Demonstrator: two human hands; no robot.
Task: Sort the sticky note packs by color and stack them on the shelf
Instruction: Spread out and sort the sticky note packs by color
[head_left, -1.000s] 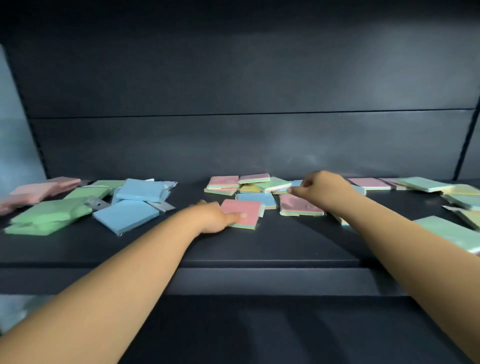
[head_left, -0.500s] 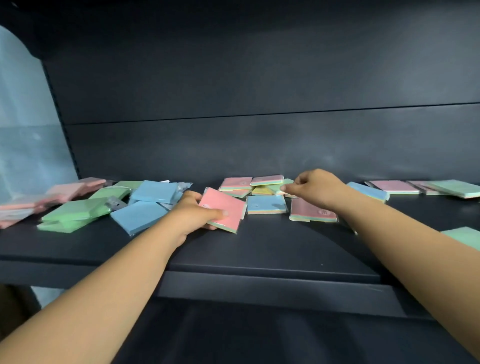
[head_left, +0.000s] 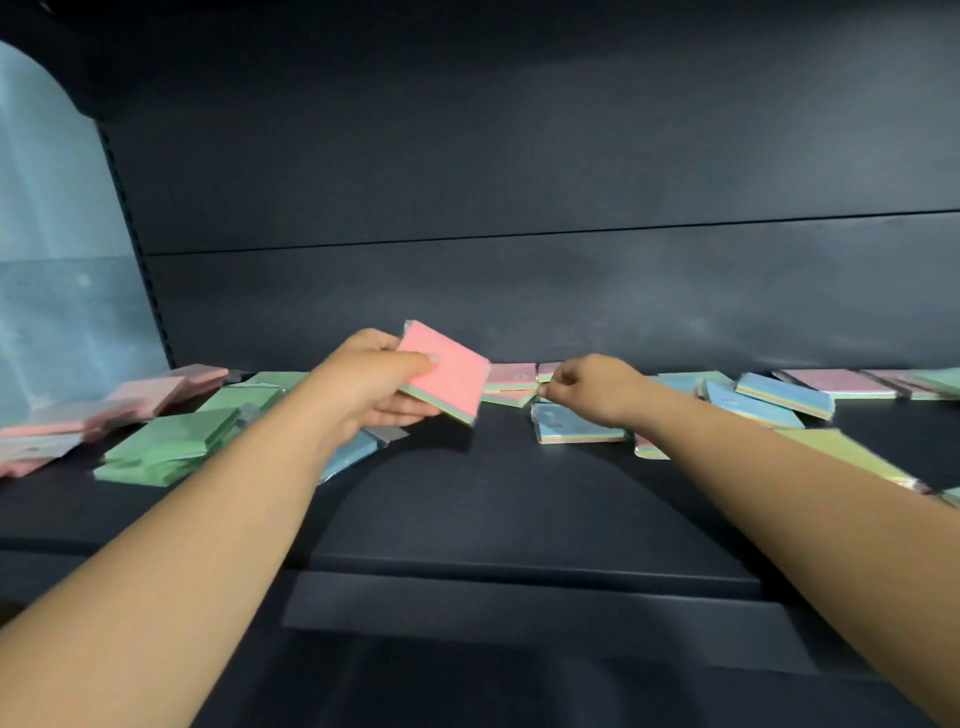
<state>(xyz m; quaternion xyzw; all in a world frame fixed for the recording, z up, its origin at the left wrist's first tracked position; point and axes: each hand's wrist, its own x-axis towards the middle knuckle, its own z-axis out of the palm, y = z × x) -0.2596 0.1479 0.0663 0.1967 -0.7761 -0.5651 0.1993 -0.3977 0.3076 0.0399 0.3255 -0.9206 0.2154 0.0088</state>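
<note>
- Your left hand (head_left: 371, 384) grips a pink-topped pack (head_left: 447, 378) by its near corner, thumb on top and fingers beneath, holding it tilted above the shelf (head_left: 493, 499).
- Expect that pack to feel light and fairly stiff; its clear wrapper looks slick, so hold across the edges rather than by the film alone.
- Your right hand (head_left: 589, 387) is curled over the unsorted packs; whether it pinches anything, I cannot tell.
- A blue pack (head_left: 576, 431) lies just beside that hand.
- To the left wait the green pile (head_left: 171, 447) and, farther out, the pink pile (head_left: 130, 400), probably the held pack's destination.
</note>
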